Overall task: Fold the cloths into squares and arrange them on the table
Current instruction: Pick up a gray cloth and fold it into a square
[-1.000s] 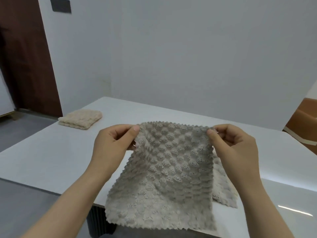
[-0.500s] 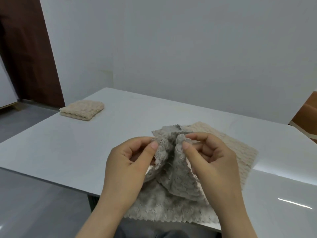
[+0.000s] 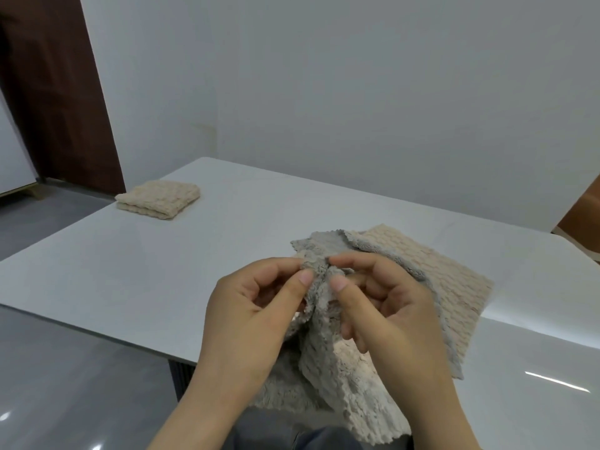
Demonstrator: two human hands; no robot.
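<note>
A grey bobbled cloth (image 3: 328, 378) hangs over the near edge of the white table (image 3: 136, 274). My left hand (image 3: 256, 310) and my right hand (image 3: 380, 306) each pinch a top corner of it between thumb and forefinger, the two corners held together above the table. Its lower part drapes below my hands and bunches in folds. Under and behind it a beige cloth (image 3: 431, 277) lies spread flat on the table. A folded beige cloth (image 3: 159, 198) sits as a neat square at the far left corner.
A white wall rises directly behind the table. A dark brown door (image 3: 55, 92) stands at the left, with grey floor (image 3: 65, 384) below the table's near edge. A brown chair edge (image 3: 581, 216) shows at far right.
A second ago my hands held the grey cloth stretched wide by its top corners. They have come together, bringing the two corners to meet, and the cloth now sags in folds.
</note>
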